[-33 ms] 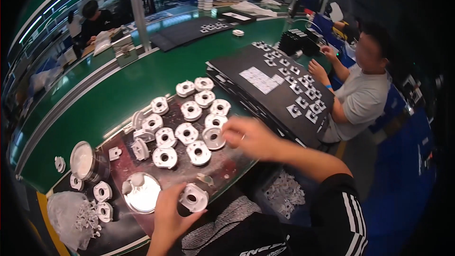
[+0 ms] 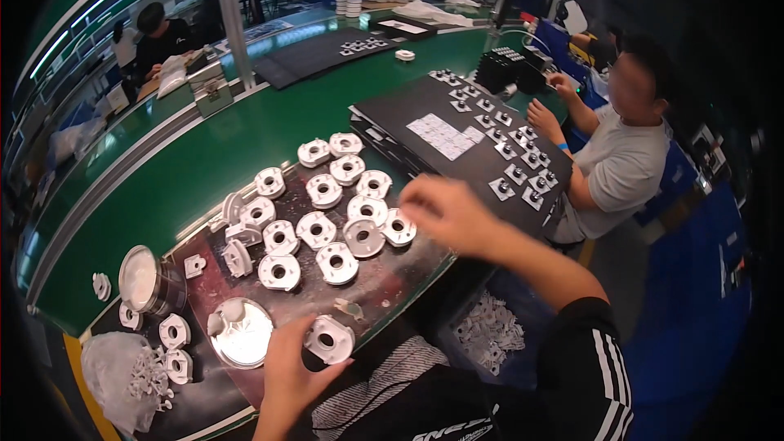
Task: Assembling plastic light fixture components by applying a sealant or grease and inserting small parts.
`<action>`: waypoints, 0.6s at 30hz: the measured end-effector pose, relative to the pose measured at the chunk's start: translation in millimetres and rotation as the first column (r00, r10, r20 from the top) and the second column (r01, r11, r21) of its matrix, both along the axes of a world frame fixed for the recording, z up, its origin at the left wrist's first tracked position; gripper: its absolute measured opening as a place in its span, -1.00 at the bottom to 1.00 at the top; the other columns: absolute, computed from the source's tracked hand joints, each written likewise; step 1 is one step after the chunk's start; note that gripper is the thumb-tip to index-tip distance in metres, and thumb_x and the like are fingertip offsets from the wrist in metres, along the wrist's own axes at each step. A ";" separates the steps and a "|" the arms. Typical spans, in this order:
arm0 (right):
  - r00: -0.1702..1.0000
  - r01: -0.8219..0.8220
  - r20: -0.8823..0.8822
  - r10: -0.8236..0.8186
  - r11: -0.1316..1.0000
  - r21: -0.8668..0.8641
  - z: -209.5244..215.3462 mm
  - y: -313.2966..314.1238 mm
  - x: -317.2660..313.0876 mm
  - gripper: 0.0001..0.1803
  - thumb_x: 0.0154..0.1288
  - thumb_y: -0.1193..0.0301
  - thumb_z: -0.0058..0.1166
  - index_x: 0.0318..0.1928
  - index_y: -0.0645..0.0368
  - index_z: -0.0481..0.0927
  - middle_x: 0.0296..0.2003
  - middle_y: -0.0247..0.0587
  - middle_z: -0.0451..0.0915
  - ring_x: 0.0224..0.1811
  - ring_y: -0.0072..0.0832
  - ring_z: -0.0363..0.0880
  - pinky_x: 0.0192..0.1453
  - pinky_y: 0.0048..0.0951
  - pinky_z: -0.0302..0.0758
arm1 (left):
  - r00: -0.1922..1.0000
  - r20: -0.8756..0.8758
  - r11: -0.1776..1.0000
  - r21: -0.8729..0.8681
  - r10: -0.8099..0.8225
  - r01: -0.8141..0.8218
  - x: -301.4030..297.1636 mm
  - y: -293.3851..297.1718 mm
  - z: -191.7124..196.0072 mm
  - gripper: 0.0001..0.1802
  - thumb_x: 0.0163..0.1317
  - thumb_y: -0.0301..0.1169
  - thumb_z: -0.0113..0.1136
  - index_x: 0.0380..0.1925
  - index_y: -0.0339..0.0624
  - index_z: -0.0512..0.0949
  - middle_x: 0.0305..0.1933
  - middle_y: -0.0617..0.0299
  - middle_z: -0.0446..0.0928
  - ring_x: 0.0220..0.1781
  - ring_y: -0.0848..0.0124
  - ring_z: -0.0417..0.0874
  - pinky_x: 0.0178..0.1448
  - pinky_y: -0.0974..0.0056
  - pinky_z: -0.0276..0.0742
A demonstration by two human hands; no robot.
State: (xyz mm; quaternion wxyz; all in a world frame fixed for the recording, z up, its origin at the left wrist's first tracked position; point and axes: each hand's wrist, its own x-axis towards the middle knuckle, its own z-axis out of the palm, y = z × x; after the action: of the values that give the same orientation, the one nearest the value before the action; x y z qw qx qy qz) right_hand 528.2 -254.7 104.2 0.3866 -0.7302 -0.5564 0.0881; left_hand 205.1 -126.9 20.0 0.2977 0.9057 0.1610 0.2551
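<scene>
My left hand [image 2: 290, 367] holds a white round plastic housing [image 2: 330, 340] with a central hole by its edge, between thumb and fingers, above the near edge of the worktop. My right hand [image 2: 447, 211] is over the right edge of the dark red mat, its fingers loosely curled and a little blurred, with nothing visible in them. Just below its fingertips lies another white housing [image 2: 400, 227]; whether they touch it I cannot tell. A greyer housing [image 2: 363, 237] lies to its left, among several white housings [image 2: 316, 230] spread over the mat [image 2: 302, 298].
At the left stand a tin [image 2: 142, 279], a round lid [image 2: 245, 333] with white paste, and a clear bag [image 2: 114, 376] of small white parts. Stacked black boards [image 2: 425, 106] carry small black-and-white pieces. A co-worker [image 2: 621, 147] sits at the right. Below is a bin of white parts [image 2: 490, 331].
My right hand has moved slightly up and to the right. A white housing its fingers covered before now shows on the mat. My left hand still holds its housing.
</scene>
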 end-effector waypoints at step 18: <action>0.642 -0.115 -0.759 0.104 0.993 0.038 -33.8 -68.8 -26.8 -0.67 0.53 0.41 0.12 0.19 0.14 0.37 -0.24 -0.41 0.51 -0.24 -0.71 0.49 -0.13 -0.57 0.48 | 0.990 0.099 0.995 -0.040 0.099 -0.096 6.7 -37.0 16.1 -0.02 -0.19 -0.22 0.74 0.27 -0.31 0.47 0.21 -0.08 0.54 0.22 -0.04 0.54 0.34 0.00 0.43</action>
State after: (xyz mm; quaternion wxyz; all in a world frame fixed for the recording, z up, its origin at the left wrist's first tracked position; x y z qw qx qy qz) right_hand 501.4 -323.4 70.4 0.5729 -0.5939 -0.3859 0.4125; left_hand 211.8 -163.9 36.1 0.3087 0.8773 0.1944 0.3118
